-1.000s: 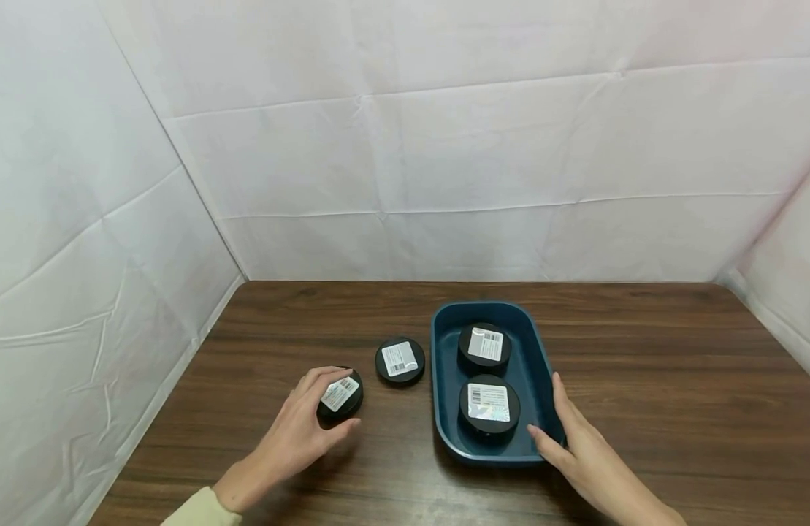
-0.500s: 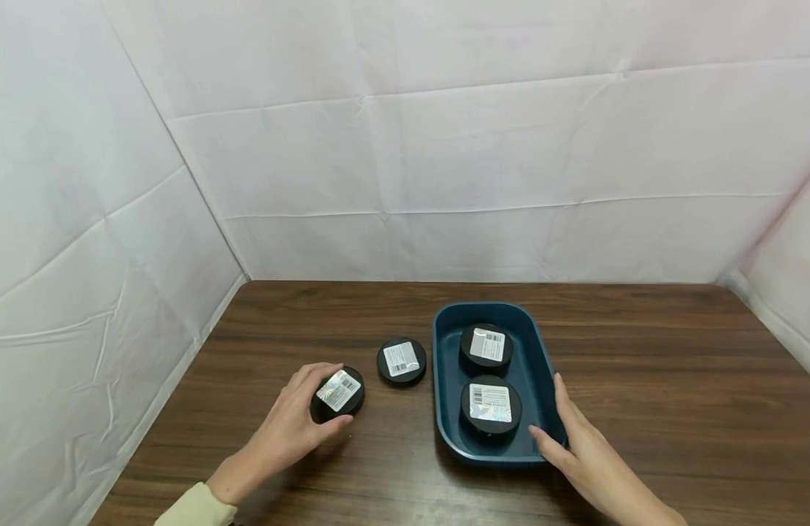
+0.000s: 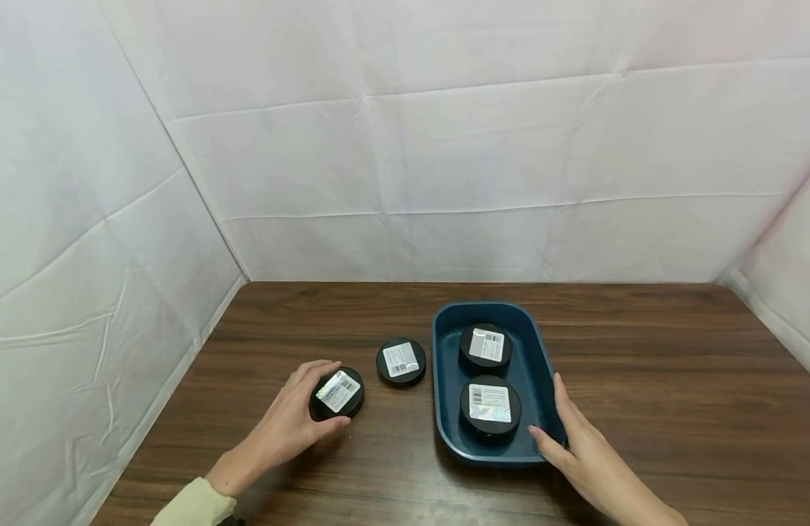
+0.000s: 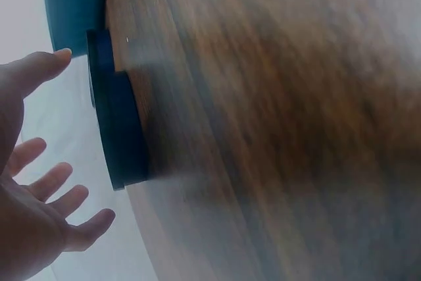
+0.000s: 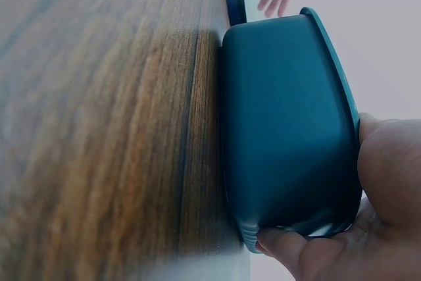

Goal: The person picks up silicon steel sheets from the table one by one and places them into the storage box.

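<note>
In the head view, a round black tub (image 3: 337,394) with a white barcode label lies on the table. My left hand (image 3: 291,416) is beside it, thumb and fingers spread about its near-left side. The left wrist view shows those fingers (image 4: 54,182) apart from the low black tub (image 4: 122,123). A second black tub (image 3: 401,362) lies to the right, outside the blue tray (image 3: 444,431). Two more tubs, one far (image 3: 486,349) and one near (image 3: 490,408), sit inside the tray. My right hand (image 3: 585,453) grips the tray's right wall, thumb inside and fingers outside.
The brown wooden table (image 3: 674,387) ends at a white cloth backdrop (image 3: 470,161) behind. A white cloth wall (image 3: 69,292) borders the left side, and another (image 3: 792,277) borders the right.
My left hand has drawn back slightly leftward, uncovering more of the nearest tub's label. The right hand and the tray have stayed in place.
</note>
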### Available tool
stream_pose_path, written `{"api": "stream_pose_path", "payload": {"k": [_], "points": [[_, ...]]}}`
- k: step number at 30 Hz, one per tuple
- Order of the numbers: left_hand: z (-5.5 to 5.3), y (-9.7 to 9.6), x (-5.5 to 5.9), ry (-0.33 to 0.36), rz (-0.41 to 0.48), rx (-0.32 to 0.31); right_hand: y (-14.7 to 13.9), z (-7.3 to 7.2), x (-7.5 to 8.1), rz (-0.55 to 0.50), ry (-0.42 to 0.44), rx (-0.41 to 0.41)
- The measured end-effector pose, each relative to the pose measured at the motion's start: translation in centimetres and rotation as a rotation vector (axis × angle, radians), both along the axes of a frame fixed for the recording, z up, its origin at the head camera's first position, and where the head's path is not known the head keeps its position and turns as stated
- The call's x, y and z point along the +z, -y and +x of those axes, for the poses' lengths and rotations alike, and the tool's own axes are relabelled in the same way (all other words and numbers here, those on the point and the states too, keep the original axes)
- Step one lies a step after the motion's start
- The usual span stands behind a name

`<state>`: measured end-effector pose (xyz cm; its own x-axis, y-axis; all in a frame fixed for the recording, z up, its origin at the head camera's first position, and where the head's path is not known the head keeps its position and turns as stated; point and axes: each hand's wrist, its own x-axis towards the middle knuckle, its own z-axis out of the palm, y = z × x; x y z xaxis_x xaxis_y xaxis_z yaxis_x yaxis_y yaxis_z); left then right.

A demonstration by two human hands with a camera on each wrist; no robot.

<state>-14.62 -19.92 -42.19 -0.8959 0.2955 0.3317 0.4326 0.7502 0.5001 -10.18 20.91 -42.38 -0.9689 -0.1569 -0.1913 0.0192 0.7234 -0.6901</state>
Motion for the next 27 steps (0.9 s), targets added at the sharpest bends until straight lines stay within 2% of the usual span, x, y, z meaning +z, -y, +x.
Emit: {"api": "stream_pose_path", "payload": {"k": [10, 27], "points": [[-0.63, 0.01, -0.25, 0.069, -0.020, 0.002, -0.01, -0.13, -0.02, 0.013, -0.015, 0.008], [-1.03, 0.15, -0.32, 0.116, -0.034, 0.012, -0.02, -0.12, -0.03, 0.003, -0.014, 0.008]]}}
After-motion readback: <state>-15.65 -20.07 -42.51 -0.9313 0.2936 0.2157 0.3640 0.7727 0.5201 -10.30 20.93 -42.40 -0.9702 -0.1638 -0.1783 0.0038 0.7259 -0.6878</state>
